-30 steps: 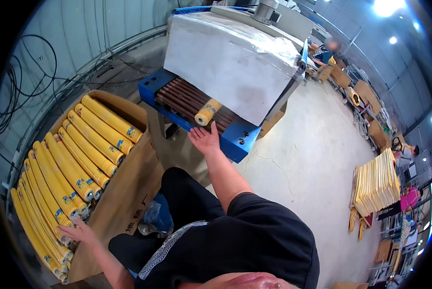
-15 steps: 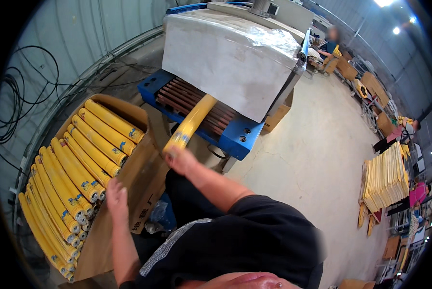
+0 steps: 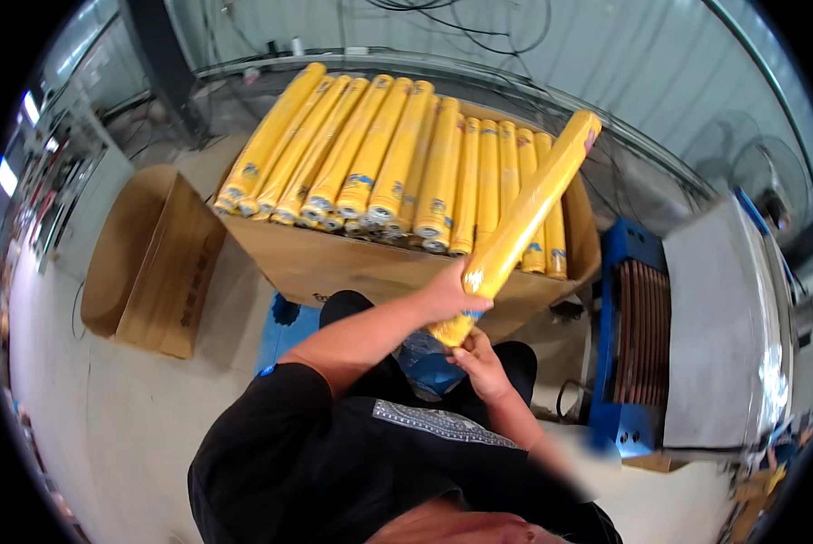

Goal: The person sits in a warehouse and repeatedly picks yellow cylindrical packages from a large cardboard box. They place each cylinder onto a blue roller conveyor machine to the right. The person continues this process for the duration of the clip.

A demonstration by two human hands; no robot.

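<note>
A long yellow roll (image 3: 533, 213) in shiny clear film slants up and to the right in front of me. My left hand (image 3: 450, 292) is wrapped round it near its lower end. At that low end my right hand (image 3: 481, 364) has its fingers closed on the roll's edge. The upper end leans over the right part of a large cardboard box (image 3: 370, 263), hiding part of the rolls there. Several similar yellow rolls (image 3: 370, 145) lie side by side in the box, piled up to its rim.
On the right stands a machine with a blue frame (image 3: 626, 344), brown rollers (image 3: 642, 331) and a pale cover (image 3: 724, 317). An open cardboard box (image 3: 166, 272) sits on the floor at the left. Cables (image 3: 479, 23) hang along the far wall. Something blue (image 3: 288, 331) is beside my legs.
My view has swung left, from the machine to the full box. The yellow roll has come away from the machine's rollers, and my left hand, empty before, now grips it too.
</note>
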